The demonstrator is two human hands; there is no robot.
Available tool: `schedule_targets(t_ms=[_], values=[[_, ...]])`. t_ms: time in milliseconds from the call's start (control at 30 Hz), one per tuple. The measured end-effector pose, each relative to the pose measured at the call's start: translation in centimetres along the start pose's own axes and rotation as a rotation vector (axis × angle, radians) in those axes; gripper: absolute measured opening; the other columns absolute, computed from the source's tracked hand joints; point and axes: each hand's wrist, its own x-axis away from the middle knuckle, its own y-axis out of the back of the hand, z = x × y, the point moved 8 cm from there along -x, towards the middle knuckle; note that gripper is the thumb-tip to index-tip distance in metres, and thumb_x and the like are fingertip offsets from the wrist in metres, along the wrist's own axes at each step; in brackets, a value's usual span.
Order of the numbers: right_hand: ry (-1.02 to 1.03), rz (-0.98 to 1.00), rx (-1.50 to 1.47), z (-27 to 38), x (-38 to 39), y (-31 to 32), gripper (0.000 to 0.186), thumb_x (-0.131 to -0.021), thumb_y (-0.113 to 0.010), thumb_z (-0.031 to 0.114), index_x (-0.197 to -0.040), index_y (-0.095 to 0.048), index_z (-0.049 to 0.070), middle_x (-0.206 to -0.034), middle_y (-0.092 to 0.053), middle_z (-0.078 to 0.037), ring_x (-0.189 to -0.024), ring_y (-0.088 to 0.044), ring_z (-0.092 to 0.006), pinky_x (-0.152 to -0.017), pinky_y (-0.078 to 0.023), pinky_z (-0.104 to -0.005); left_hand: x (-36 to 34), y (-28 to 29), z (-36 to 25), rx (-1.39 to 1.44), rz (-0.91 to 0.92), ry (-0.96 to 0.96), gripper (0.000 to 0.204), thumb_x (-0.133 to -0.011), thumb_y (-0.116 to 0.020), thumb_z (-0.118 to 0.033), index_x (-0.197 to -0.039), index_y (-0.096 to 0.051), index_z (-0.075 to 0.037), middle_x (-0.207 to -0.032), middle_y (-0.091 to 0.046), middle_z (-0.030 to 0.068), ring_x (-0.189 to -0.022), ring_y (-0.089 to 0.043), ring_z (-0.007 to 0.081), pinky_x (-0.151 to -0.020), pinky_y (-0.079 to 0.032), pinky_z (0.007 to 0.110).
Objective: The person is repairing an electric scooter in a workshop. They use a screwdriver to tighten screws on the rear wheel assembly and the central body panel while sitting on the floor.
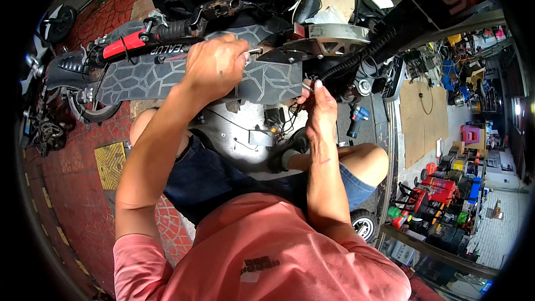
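1. Head view: left hand (pixel 217 67) closed round a slim metal tool (pixel 255 51), its tip by the dark bracket (pixel 292 51).
2. Head view: right hand (pixel 321 106) pinching a small silver piece (pixel 307 87) near the right end of the scooter deck (pixel 273 81).
3. Head view: deck lies crosswise before the person; black cables (pixel 292 115) below it.

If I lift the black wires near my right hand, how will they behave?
The wires look thin and loosely curved, so they'd probably flop rather than stay straight. Several bunch together, so they could tangle or snag.
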Motion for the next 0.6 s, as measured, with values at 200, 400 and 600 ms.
schedule_targets(t_ms=[200, 400, 600], values=[[-0.133, 0.279, -0.077, 0.9, -0.5, -1.2, 0.042, -0.106, -0.064, 0.030, -0.128, -0.065, -0.006, -0.100, -0.075, -0.012, -0.074, -0.064, -0.0152, -0.067, -0.048, -0.0266, 0.5, 0.2, 0.3, 0.053, -0.080, -0.030, 0.015, -0.093, -0.066, -0.018, -0.097, -0.074, -0.006, -0.086, -0.066, 0.0123, -0.081, -0.067, 0.0375, -0.069, -0.052, 0.048], [-0.060, 0.301, 0.025, 1.3, -0.4, -1.5, 0.039, -0.105, -0.064, 0.028, -0.127, -0.068, -0.004, -0.099, -0.074, -0.009, -0.080, -0.065, -0.0145, -0.069, -0.046, -0.0256, 0.7, 0.3, 0.6, 0.096, -0.132, -0.061, 0.012, -0.092, -0.069, -0.016, -0.097, -0.075, -0.007, -0.084, -0.065, 0.0102, -0.079, -0.067, 0.0350, -0.067, -0.052, 0.047], [-0.131, 0.238, 0.043, 0.2, -1.3, -2.0, 0.035, -0.107, -0.060, 0.028, -0.122, -0.070, -0.003, -0.092, -0.073, -0.004, -0.066, -0.056, -0.0091, -0.056, -0.041, -0.0230, 1.0, 0.4, 0.4, 0.052, -0.169, -0.039, 0.012, -0.091, -0.071, -0.017, -0.096, -0.075, -0.008, -0.085, -0.064, 0.0079, -0.081, -0.068, 0.0317, -0.069, -0.052, 0.044]])
